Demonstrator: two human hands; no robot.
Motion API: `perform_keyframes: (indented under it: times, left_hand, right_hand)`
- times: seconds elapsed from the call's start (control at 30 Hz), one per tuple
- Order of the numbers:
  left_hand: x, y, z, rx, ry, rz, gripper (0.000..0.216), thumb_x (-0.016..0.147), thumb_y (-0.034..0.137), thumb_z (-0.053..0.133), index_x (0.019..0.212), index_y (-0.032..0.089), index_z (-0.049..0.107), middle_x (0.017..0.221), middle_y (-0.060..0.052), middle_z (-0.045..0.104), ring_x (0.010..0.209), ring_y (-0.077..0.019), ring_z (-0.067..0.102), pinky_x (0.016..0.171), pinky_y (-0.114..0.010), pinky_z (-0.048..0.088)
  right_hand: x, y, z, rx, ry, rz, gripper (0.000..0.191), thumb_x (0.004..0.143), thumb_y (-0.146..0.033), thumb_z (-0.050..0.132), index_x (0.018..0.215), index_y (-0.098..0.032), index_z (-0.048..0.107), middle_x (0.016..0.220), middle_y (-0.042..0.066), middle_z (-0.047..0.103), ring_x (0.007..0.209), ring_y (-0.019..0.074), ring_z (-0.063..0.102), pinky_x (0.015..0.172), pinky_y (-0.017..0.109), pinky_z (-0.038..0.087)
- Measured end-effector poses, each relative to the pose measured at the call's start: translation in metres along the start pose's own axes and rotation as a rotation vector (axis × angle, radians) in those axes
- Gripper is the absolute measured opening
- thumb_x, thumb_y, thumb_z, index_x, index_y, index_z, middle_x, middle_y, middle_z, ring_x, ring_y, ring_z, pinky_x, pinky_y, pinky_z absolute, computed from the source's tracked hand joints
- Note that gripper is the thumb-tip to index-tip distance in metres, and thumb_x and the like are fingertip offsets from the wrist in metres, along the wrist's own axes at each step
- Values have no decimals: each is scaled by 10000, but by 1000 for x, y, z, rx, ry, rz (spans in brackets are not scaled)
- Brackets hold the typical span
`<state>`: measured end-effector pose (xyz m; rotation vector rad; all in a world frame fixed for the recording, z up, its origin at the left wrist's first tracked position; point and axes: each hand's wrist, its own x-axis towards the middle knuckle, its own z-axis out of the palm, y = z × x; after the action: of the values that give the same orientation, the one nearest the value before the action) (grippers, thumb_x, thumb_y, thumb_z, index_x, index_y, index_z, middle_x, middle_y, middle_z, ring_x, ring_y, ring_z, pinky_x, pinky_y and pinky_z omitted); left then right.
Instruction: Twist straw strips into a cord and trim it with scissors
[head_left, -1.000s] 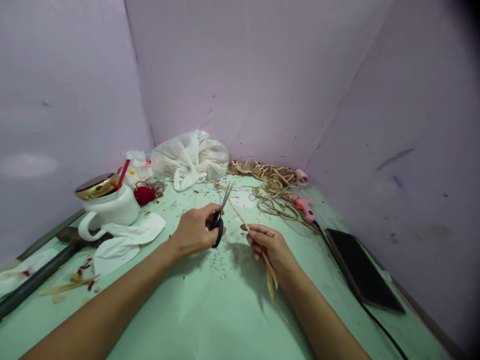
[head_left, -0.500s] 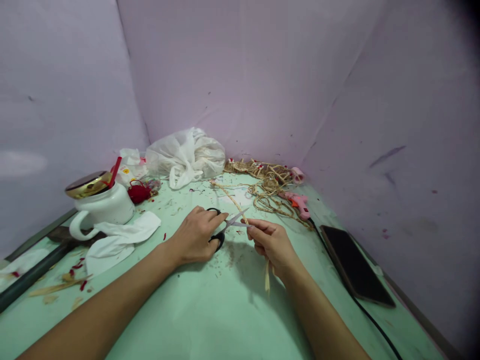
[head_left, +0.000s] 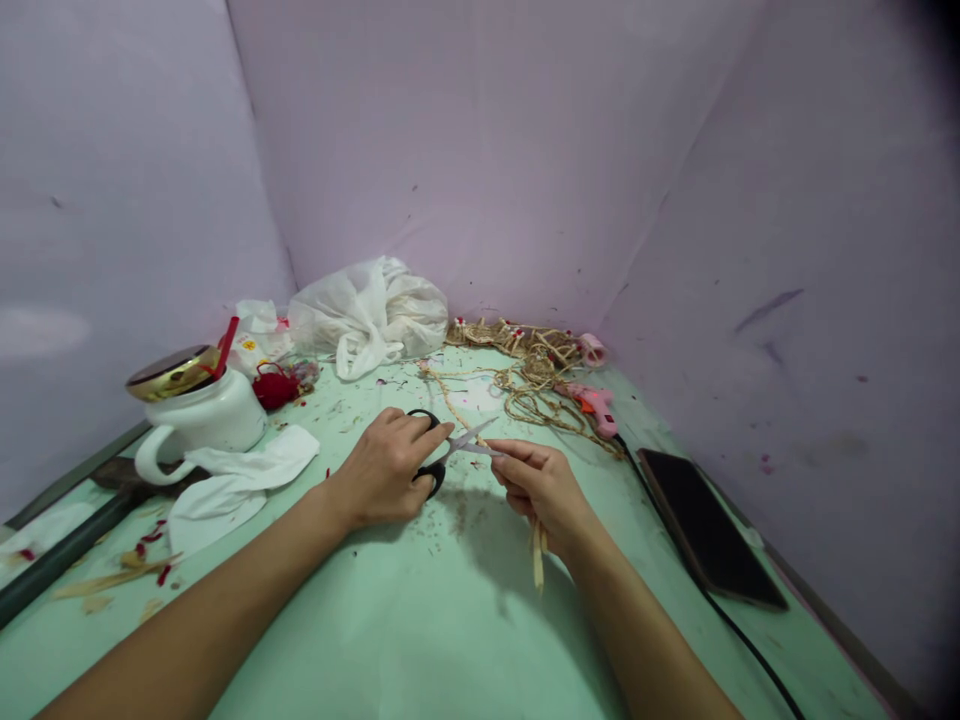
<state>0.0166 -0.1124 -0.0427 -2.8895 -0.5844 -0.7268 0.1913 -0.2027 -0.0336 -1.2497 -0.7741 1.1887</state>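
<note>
My left hand (head_left: 390, 465) grips a pair of black-handled scissors (head_left: 454, 450), whose blades are spread and point right. Between my right thumb and fingers a pale straw cord (head_left: 538, 560) is pinched; its loose end hangs below my right hand (head_left: 544, 490). Beyond the blades, a twisted straw cord (head_left: 452, 400) runs away over the table towards the back. The blade tips lie close to my right fingertips, and whether they touch the cord I cannot tell.
Tangled twine (head_left: 536, 385) lies at the back with a pink glue gun (head_left: 596, 408) beside it. At right are a black phone (head_left: 705, 525) and a cable. A white mug (head_left: 206, 415), a hammer (head_left: 67, 550), red yarn (head_left: 274, 386) and a plastic bag (head_left: 375, 315) stand left and back.
The stretch of cord beyond the blades has dropped from raised and straight to slack on the table. Both hands stay nearly in place, the scissors still spread.
</note>
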Motion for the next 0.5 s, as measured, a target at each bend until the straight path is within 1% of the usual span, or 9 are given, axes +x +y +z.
perform_keyframes:
  times: [0.2,0.37,0.5]
  left_hand:
    - [0,1,0,13,-60,37,545,668,154,451,1212,143,436,895,-94,553,836,-212,507,749,-361,350]
    - [0,0,-1,20,-94,59,525,679,138,435,1204,146,438,822,-78,551,784,-197,505,715,-347,349]
    - [-1,0,1,11,-119,63,510,691,120,416,1199,148,436,781,-67,562,723,-179,513,681,-333,353]
  right_hand:
    - [1,1,-2,-29,-97,-22,307,565,-236,637,840,-100,662,492,-48,453,352,16,245,356,193,113]
    - [2,3,-3,-54,-100,-46,276,570,-234,636,815,-110,665,497,-40,475,347,21,263,346,192,136]
    - [1,3,-3,-67,-96,-57,235,585,-255,633,772,-116,656,484,-53,451,334,15,235,337,193,128]
